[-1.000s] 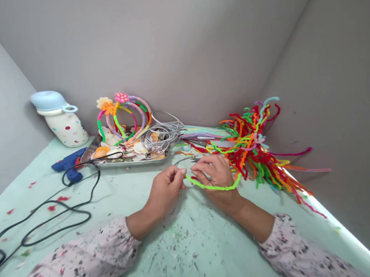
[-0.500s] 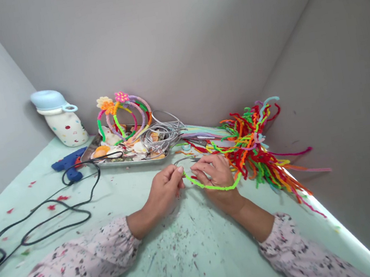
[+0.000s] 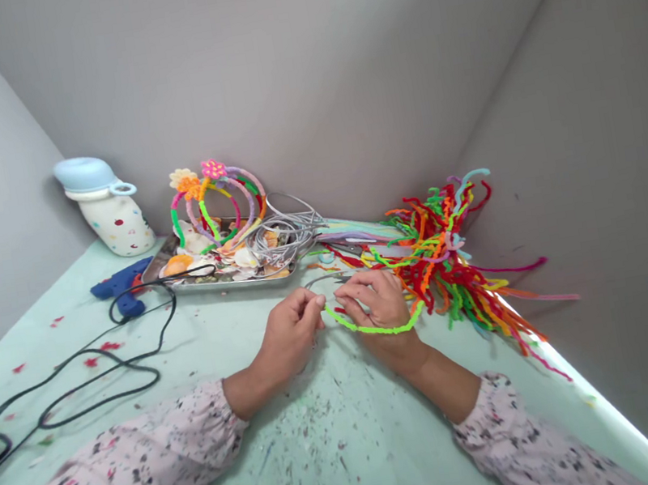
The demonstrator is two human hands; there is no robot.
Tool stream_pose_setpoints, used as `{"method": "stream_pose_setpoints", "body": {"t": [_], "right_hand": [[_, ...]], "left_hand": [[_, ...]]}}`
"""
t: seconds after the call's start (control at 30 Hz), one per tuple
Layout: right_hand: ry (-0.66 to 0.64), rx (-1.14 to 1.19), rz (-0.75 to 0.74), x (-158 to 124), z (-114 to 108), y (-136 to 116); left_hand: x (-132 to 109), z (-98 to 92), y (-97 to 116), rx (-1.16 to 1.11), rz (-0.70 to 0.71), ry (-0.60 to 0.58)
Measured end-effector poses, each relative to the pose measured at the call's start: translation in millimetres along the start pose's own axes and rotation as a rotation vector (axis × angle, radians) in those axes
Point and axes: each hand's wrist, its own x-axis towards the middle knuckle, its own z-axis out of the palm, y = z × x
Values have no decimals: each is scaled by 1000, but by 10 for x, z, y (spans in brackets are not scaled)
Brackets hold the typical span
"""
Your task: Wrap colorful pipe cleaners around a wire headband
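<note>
Over the middle of the table, my left hand (image 3: 290, 331) pinches one end of a neon-green pipe cleaner (image 3: 378, 330) between thumb and forefinger. The pipe cleaner sags to the right, passing in front of the heel of my right hand (image 3: 380, 307), and its far end curves up beside that hand. My right hand has its fingers bent and drawn together, the tips facing the left hand; what they grip is hidden. A thin grey wire (image 3: 322, 278) arcs just beyond both hands, between their fingers. Dark tips of some tool (image 3: 342, 278) show behind the right fingers.
A metal tray (image 3: 226, 287) holds pipe-cleaner-wrapped headbands (image 3: 240, 223) and coiled grey wire (image 3: 289, 236). To the right lies a heap of colourful pipe cleaners (image 3: 443, 256). At left are a blue glue gun (image 3: 122, 287), its black cord (image 3: 157, 375) and a white bottle (image 3: 118, 226).
The left fingertips and the pipe cleaner's pinched end have shifted very slightly to the right. The right hand stays in place.
</note>
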Motion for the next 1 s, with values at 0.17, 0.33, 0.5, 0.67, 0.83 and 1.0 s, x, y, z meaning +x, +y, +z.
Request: {"method": "stream_pose_setpoints", "body": {"t": [0.17, 0.33, 0.5, 0.67, 0.83, 1.0], "right_hand": [[9, 8, -3, -10, 8, 27], [-8, -6, 6, -22, 21, 49], [140, -11, 2, -22, -1, -27], [145, 67, 23, -43, 4, -53], [-179, 256, 52, -42, 13, -109], [-157, 400, 189, -23, -24, -229]], "left_hand": [[-7, -17, -5, -52, 13, -18], [11, -11, -20, -4, 14, 29], [34, 8, -9, -135, -26, 75], [27, 24, 40, -254, -42, 135], [-23, 65, 65, -281, -52, 96], [-70, 94, 70, -271, -44, 32]]}}
